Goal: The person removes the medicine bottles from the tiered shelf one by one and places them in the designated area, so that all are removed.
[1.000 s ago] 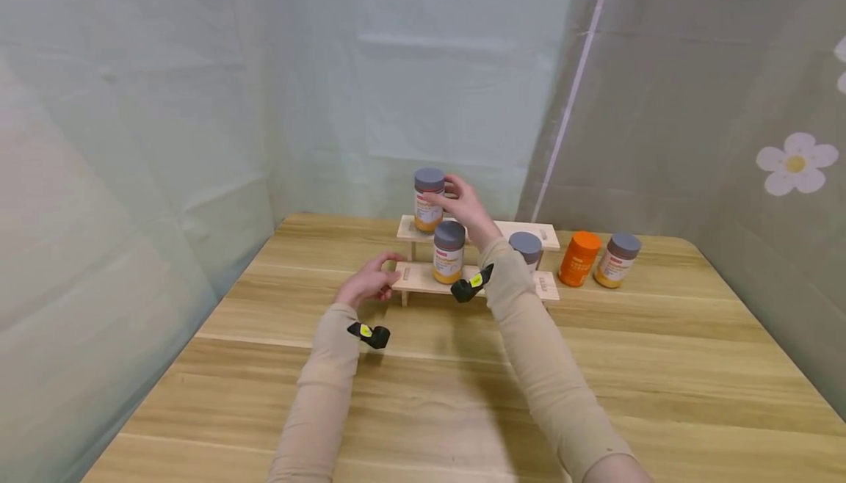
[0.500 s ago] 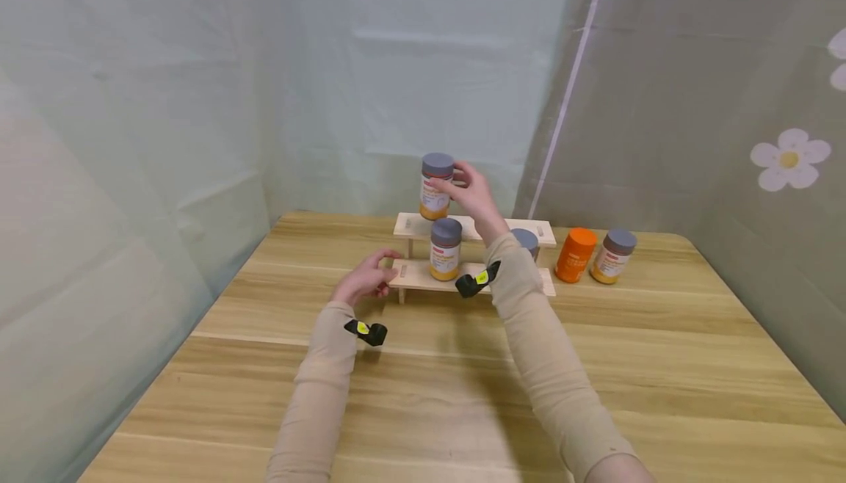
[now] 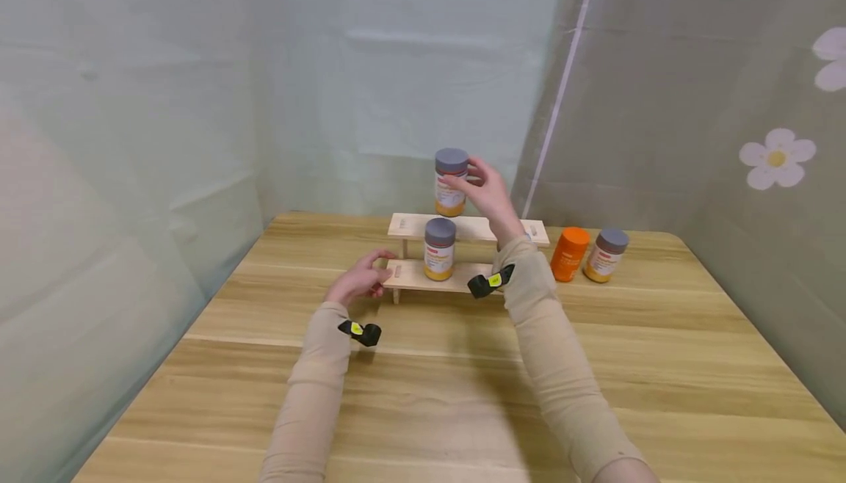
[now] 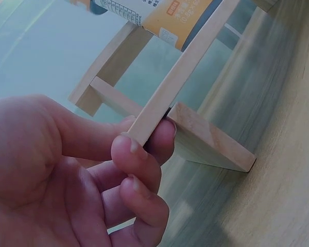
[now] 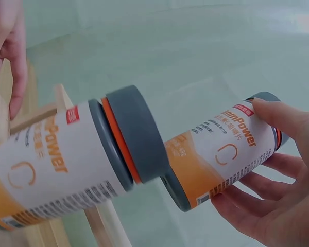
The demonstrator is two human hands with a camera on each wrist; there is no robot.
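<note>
My right hand (image 3: 494, 198) grips a vitamin bottle (image 3: 451, 195) with a grey lid and a white-and-orange label, held upright close over the wooden rack's upper board (image 3: 415, 225). In the right wrist view the thumb lies on one side of that bottle (image 5: 221, 146) and the fingers on the other. A second, matching bottle (image 3: 439, 254) stands on the lower board (image 3: 408, 274), left of its middle. At that board's left end, my left hand (image 3: 360, 279) pinches the wood (image 4: 177, 77) between thumb and fingers, as the left wrist view shows.
On the wooden table (image 3: 423, 395), right of the rack, stand an orange bottle (image 3: 570, 254) and another grey-lidded bottle (image 3: 606, 255). My right forearm covers the rack's right part. Pale curtains (image 3: 429, 64) hang behind the table and along its sides.
My right hand has lifted the bottle off the upper board's left end and carried it to the right. The left hand keeps its pinch on the lower board.
</note>
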